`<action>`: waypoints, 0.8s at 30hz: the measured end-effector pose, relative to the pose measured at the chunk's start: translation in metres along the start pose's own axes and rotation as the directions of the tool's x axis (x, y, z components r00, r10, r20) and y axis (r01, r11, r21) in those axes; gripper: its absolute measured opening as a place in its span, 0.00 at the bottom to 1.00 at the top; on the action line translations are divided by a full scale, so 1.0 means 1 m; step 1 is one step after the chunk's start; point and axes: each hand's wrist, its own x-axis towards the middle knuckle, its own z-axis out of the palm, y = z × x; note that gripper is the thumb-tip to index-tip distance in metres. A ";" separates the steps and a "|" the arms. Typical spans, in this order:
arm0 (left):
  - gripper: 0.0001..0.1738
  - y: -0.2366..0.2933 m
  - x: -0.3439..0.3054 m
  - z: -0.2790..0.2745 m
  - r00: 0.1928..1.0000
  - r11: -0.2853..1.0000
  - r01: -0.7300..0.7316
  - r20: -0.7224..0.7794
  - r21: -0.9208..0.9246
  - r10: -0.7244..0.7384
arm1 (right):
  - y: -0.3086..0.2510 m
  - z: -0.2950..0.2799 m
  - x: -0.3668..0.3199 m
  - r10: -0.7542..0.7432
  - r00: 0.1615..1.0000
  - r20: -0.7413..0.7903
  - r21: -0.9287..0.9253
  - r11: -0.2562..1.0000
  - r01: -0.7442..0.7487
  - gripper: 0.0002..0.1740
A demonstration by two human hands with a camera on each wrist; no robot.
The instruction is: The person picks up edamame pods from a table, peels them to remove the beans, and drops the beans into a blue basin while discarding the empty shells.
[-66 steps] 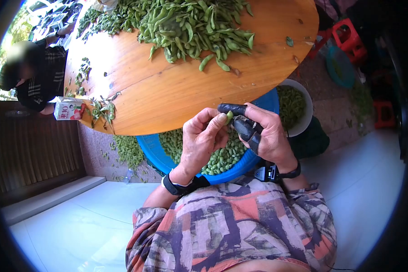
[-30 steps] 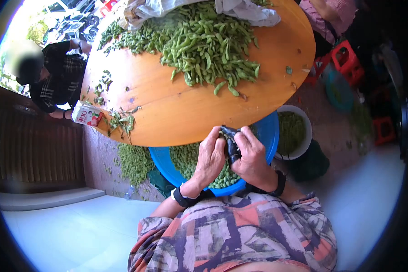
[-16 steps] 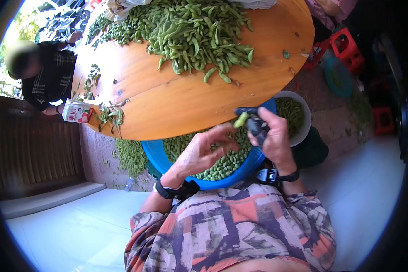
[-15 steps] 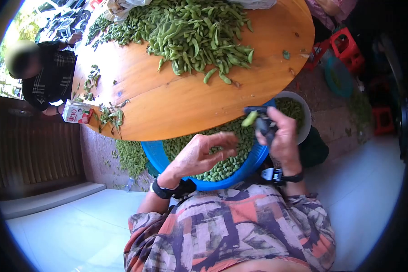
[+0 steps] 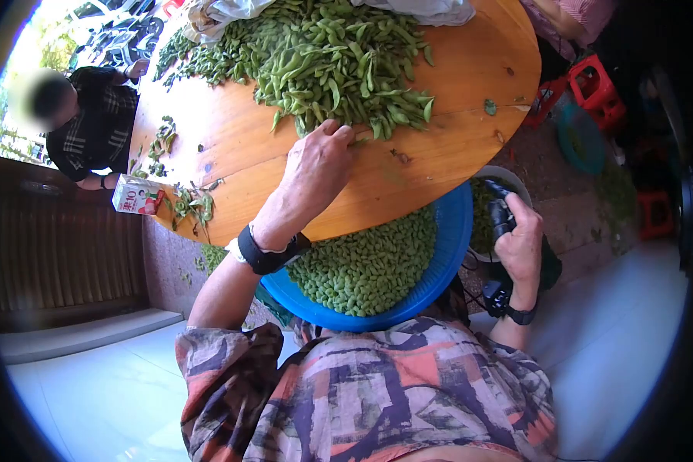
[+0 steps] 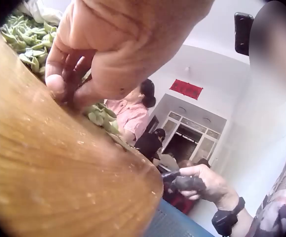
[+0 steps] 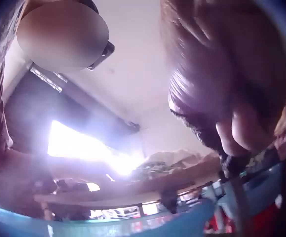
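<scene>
The left hand (image 5: 316, 171) reaches over the wooden table to the near edge of a heap of green pods (image 5: 323, 58), its bent fingertips pinching a pod that is mostly hidden. In the left wrist view, thumb and fingers (image 6: 74, 81) meet low at the tabletop beside more pods (image 6: 32, 44). Over a white basin (image 5: 520, 181) of pods or shells, the right hand (image 5: 520, 239) has black coverings on some fingers, which look loosely bent with nothing seen between them. Shelled green beans (image 5: 362, 269) fill a blue basin (image 5: 460, 231) between the arms.
The wooden table (image 5: 246, 189) bears a drink carton (image 5: 137, 195) and scraps at its left edge, and cloth or bags at the back. Another person (image 5: 92, 115) is at the left. Red stools (image 5: 593, 88) and a teal basin (image 5: 580, 138) stand at the right.
From above the blue basin, the left hand has moved forward to the pods on the table. The right hand has moved right, over the white basin, and the pod at its fingers is no longer seen.
</scene>
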 end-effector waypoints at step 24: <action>0.05 0.056 -0.083 0.018 0.893 0.364 0.227 0.044 -0.903 -0.448 | -0.088 0.061 0.018 -0.062 0.785 0.616 0.738 0.394 -0.548 0.10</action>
